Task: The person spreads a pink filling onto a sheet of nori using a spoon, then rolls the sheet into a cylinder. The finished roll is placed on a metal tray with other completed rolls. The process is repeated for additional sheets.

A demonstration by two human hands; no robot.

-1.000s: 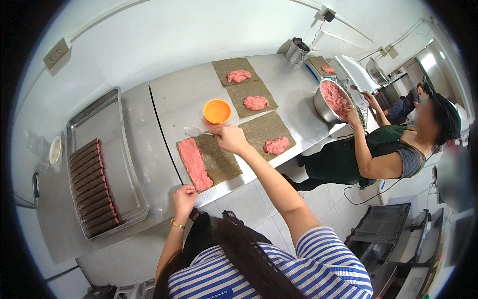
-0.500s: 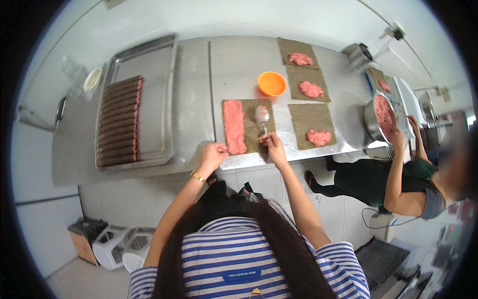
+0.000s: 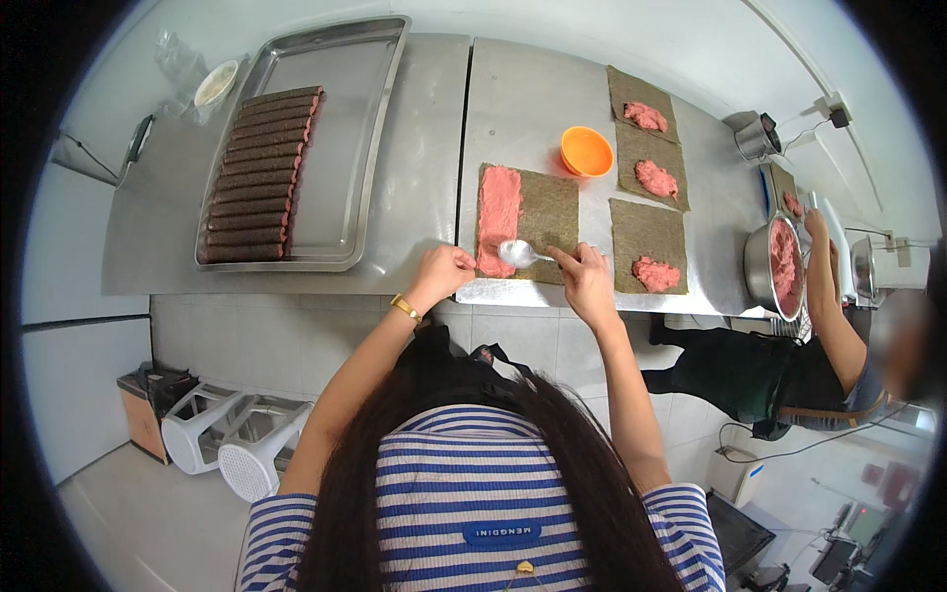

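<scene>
My right hand (image 3: 589, 283) grips a metal spoon (image 3: 515, 254), its bowl resting at the lower end of a pink minced-meat strip (image 3: 500, 207). The strip runs along the left side of a dark green seaweed sheet (image 3: 552, 209). At the sheet's near left corner, my left hand (image 3: 444, 274) has its fingertips pinched together beside the meat; whether they hold anything is too small to see. An orange bowl (image 3: 587, 152) stands just beyond the sheet. To the right, a seaweed sheet (image 3: 646, 232) carries a lump of meat (image 3: 655, 274), with two similar ones behind it.
A metal tray (image 3: 340, 197) on the left holds a row of several seaweed rolls (image 3: 258, 173). At the right, a co-worker (image 3: 838, 326) stands by a steel bowl of minced meat (image 3: 782, 257). White stools (image 3: 258, 464) are on the floor at lower left.
My right hand has turned the spoon from pointing away to pointing left, bringing its bowl onto the strip's near end. The co-worker's hand has moved from the meat bowl to beyond it. The view has shifted.
</scene>
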